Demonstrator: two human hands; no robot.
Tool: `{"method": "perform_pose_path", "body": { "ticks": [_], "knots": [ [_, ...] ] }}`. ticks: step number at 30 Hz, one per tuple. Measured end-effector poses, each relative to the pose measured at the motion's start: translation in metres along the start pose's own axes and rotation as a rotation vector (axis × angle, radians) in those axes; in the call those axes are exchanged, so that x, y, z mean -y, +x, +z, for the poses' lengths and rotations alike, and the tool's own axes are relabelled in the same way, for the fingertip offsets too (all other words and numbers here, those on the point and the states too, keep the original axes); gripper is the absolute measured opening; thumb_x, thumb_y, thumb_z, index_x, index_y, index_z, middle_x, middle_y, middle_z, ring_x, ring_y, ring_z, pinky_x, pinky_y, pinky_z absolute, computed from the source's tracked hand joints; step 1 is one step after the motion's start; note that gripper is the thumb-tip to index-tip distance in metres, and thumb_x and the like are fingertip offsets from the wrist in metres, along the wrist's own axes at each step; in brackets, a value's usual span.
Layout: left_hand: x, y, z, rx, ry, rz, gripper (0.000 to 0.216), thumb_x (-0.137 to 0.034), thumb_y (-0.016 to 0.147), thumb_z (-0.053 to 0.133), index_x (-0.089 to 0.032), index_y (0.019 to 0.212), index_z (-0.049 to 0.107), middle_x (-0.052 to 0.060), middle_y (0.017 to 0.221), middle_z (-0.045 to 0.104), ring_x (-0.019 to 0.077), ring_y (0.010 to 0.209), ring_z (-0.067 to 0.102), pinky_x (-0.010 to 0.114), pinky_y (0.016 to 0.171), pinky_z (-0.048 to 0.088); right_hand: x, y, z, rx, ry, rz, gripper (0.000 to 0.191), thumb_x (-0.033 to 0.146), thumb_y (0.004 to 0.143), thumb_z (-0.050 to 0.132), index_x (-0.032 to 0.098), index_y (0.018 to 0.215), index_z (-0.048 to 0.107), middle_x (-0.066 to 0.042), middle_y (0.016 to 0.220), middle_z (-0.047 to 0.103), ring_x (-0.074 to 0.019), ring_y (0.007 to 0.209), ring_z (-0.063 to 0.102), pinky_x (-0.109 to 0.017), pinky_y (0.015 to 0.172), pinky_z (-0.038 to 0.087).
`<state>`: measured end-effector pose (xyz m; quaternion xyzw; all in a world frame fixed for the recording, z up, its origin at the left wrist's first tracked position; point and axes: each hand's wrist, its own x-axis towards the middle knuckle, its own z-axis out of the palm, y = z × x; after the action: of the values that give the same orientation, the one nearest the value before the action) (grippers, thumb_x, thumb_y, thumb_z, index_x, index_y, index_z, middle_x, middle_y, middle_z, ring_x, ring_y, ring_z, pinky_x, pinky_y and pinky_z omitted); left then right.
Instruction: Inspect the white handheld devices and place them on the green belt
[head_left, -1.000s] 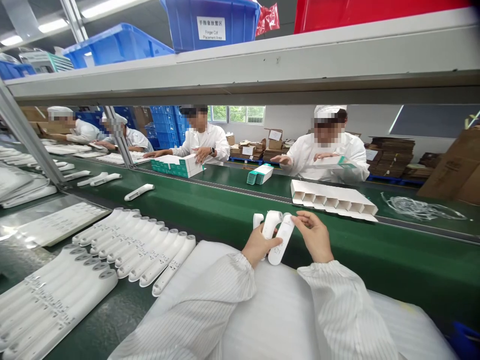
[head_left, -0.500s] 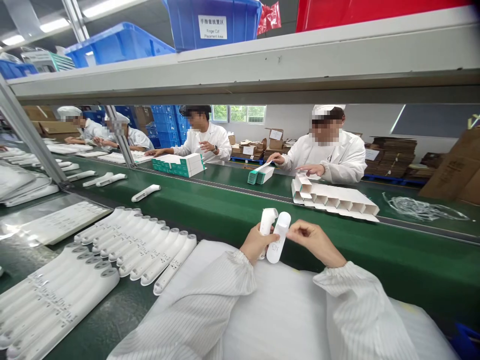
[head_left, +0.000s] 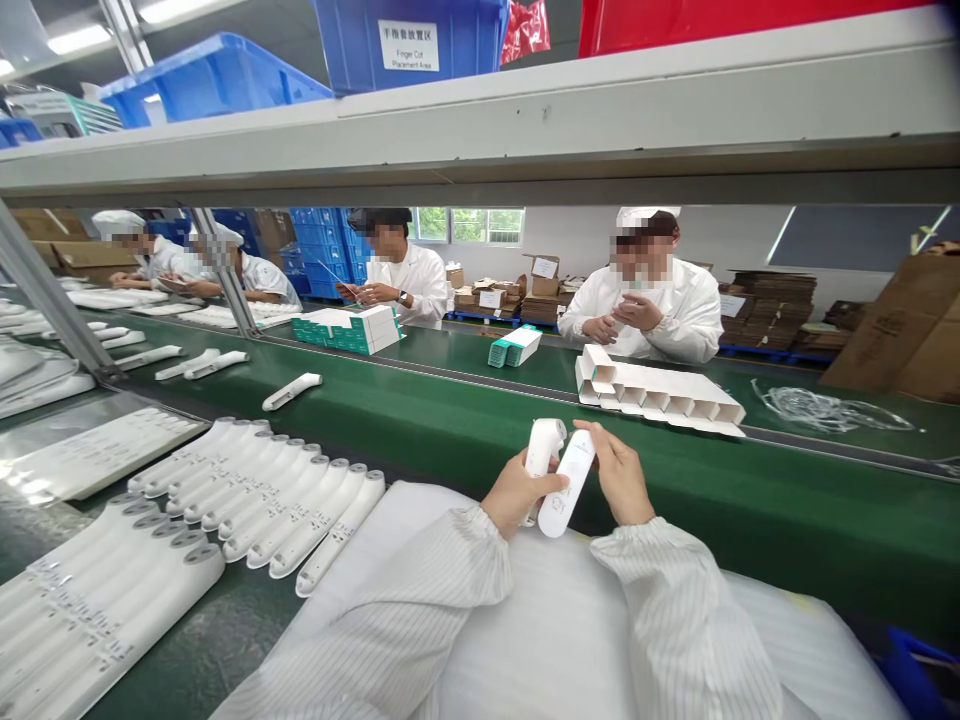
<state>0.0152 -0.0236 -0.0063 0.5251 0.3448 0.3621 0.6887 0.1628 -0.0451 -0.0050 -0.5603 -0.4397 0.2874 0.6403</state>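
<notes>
My left hand (head_left: 516, 491) is closed round a white thermometer body (head_left: 542, 447), held upright above a white foam sheet (head_left: 570, 620). My right hand (head_left: 619, 472) pinches the top end of a flat white cover piece (head_left: 568, 482) that leans against the thermometer body. Both hands hover over the near edge of the green conveyor belt (head_left: 465, 420).
Rows of white thermometer shells (head_left: 285, 505) lie to my left, with more (head_left: 97, 600) nearer me. A single thermometer (head_left: 292, 391) rides the belt. Across it, several people in white coats handle boxes; a folded white carton insert (head_left: 660, 388) and teal boxes (head_left: 352, 330) lie there. A shelf with blue bins hangs overhead.
My right hand has come back to the top of the cover piece and gripped it; half a second ago its fingers were just off it. The people opposite have shifted their hands.
</notes>
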Motion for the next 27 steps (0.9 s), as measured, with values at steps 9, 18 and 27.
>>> {"method": "perform_pose_path", "body": {
  "ticks": [9, 18, 27],
  "knots": [
    [-0.010, -0.007, 0.006, 0.202, -0.313, -0.049, 0.042, -0.030, 0.060, 0.075, -0.011, 0.093, 0.056, 0.006, 0.078, 0.059, 0.0136, 0.069, 0.056, 0.026, 0.066, 0.044, 0.012, -0.016, -0.009, 0.575, 0.392, 0.191, 0.039, 0.046, 0.074, 0.058, 0.023, 0.105, 0.062, -0.006, 0.109, 0.064, -0.0229, 0.101, 0.058, -0.037, 0.087, 0.044],
    [-0.010, -0.001, -0.005, 0.166, -0.486, -0.278, 0.063, -0.066, 0.075, 0.042, -0.016, 0.112, 0.053, 0.010, 0.100, 0.062, 0.0126, 0.067, 0.058, 0.019, 0.043, 0.035, -0.023, 0.017, -0.054, -0.179, -0.475, 0.165, 0.051, 0.056, 0.068, 0.053, 0.018, 0.101, 0.057, -0.014, 0.100, 0.062, -0.0303, 0.089, 0.060, -0.040, 0.072, 0.045],
    [-0.008, -0.004, -0.001, 0.223, -0.508, -0.247, 0.067, -0.066, 0.078, 0.034, -0.014, 0.115, 0.054, 0.012, 0.100, 0.063, 0.0132, 0.065, 0.058, 0.019, 0.041, 0.035, -0.067, 0.032, -0.091, -0.173, -1.092, 0.114, 0.037, 0.027, 0.069, 0.046, 0.017, 0.101, 0.060, -0.021, 0.107, 0.057, -0.0363, 0.102, 0.052, -0.048, 0.076, 0.041]
  ]
}}
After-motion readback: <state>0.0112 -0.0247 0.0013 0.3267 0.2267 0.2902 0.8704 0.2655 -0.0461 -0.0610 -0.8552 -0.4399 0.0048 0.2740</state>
